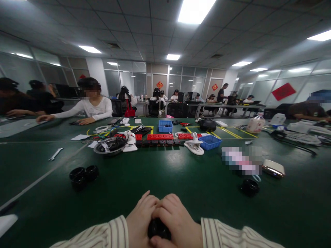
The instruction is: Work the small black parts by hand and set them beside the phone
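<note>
Close to the table's front edge, a glossy black round part (158, 229) sits between my two hands. My right hand (178, 220) curls its fingers over the top of it, with the thumb along its near side. My left hand (141, 217) is wrapped against its left side, and the fingers of both hands meet above it. Much of the part is hidden by the hands. Three similar black ring-shaped parts (79, 176) lie grouped to the left on the green table (165, 175). One more black ring-shaped part (250, 187) rests to the right.
Across the table stand a bowl of black cables (110, 148), a white clip base (194, 144), red power strips (159, 136) and blue trays (210, 142). A wrench (55, 154) lies left; a gold-edged white case (273, 168) lies right. A co-worker in white (94, 105) sits at far left.
</note>
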The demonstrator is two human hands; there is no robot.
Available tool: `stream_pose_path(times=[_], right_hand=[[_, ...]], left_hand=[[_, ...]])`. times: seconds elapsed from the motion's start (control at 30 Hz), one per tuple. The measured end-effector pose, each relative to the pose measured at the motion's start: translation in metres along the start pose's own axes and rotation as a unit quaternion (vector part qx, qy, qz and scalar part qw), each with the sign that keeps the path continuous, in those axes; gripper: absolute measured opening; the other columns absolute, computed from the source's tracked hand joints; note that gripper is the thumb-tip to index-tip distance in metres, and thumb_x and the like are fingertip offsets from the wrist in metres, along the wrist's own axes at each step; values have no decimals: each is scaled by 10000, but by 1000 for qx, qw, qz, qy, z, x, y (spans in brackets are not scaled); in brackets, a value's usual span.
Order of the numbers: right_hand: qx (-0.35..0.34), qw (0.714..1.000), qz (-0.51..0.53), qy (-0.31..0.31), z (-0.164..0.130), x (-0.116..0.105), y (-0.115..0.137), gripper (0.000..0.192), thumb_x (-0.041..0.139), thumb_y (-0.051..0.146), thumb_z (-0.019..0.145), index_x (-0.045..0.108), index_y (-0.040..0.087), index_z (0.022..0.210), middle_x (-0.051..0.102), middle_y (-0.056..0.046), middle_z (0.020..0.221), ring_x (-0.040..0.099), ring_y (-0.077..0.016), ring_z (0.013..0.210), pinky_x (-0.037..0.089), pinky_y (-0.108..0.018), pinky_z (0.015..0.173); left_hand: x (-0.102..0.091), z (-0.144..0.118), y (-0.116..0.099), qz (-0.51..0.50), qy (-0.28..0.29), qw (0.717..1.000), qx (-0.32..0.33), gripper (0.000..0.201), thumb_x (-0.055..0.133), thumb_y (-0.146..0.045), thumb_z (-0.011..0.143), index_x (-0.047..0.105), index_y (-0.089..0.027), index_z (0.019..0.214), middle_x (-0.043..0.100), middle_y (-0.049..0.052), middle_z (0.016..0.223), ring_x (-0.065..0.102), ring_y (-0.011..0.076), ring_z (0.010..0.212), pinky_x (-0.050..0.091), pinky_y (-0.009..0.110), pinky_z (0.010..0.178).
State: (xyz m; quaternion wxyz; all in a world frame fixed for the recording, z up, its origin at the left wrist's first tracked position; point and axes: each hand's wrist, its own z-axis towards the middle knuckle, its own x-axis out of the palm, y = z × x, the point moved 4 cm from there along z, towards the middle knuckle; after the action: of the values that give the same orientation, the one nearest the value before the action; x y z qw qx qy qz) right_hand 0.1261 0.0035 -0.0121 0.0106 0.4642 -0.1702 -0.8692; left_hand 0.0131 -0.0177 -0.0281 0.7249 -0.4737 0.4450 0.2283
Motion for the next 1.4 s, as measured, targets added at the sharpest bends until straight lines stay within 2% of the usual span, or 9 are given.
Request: stream_pose_path(times=[0.23,0.4,0.53,0.63,0.8,0.93,1.17,1.3,1.4], right_hand=[[-163,985,47,9,-1,6,2,190,357,305,869,504,189,904,568,-12,945,472,-133,965,326,-322,900],[-240,970,30,3,-3,13,6,271,276,312,953,508,192,879,597,23,921,480,-99,1002,253,-298,1027],[-216,975,18,-45,0,3,9,229,302,307,943,496,186,958,589,13,963,466,-109,1016,242,-304,1033],[-168,985,17,-33,3,-6,11,258,353,372,905,481,181,1022,565,-16,1002,451,-138,1019,253,-337,1006],[-38,998,44,-26,2,-12,8,436,369,543,861,494,148,996,523,-67,964,450,-172,904,338,-345,848],[5,999,43,-32,0,-8,4,367,448,496,815,495,149,926,507,-62,927,436,-169,848,344,-328,788],[-127,990,53,-6,0,-3,6,197,355,317,853,479,174,909,523,-30,915,441,-148,910,334,-315,832],[-212,975,61,-39,0,-3,11,470,89,402,962,486,159,891,548,-33,879,464,-128,917,342,-302,908],[-242,967,54,-59,0,-2,13,541,32,423,964,494,155,877,556,-30,849,478,-115,903,355,-270,921]], left_hand=[[-2,6,3,-66,27,997,35,402,698,-412,489,588,-193,808,516,34,936,486,238,903,356,435,956],[0,6,6,-67,42,995,54,567,705,-469,469,572,-200,950,549,38,959,517,242,924,306,452,1011],[3,2,9,-43,10,998,42,728,695,-489,518,489,-200,1154,546,69,1106,497,284,1042,249,499,1050],[7,-3,8,5,10,999,40,825,699,-481,537,394,-209,1254,474,95,1245,430,313,1146,204,541,1060],[4,-4,2,41,-27,999,21,634,669,-481,573,488,-181,1100,535,92,1079,485,271,1047,185,548,1057],[-1,0,0,13,-9,1000,-16,466,683,-465,560,545,-179,902,530,51,932,513,233,907,179,557,1044],[-5,6,4,-63,29,997,36,379,729,-331,506,589,-190,830,516,25,918,479,217,884,396,393,908],[-4,7,4,-62,46,995,61,424,701,-372,492,600,-210,870,542,19,969,490,229,929,264,448,1024],[-5,7,2,-73,52,994,56,521,694,-377,479,584,-214,962,555,25,991,503,243,951,224,480,1044]])
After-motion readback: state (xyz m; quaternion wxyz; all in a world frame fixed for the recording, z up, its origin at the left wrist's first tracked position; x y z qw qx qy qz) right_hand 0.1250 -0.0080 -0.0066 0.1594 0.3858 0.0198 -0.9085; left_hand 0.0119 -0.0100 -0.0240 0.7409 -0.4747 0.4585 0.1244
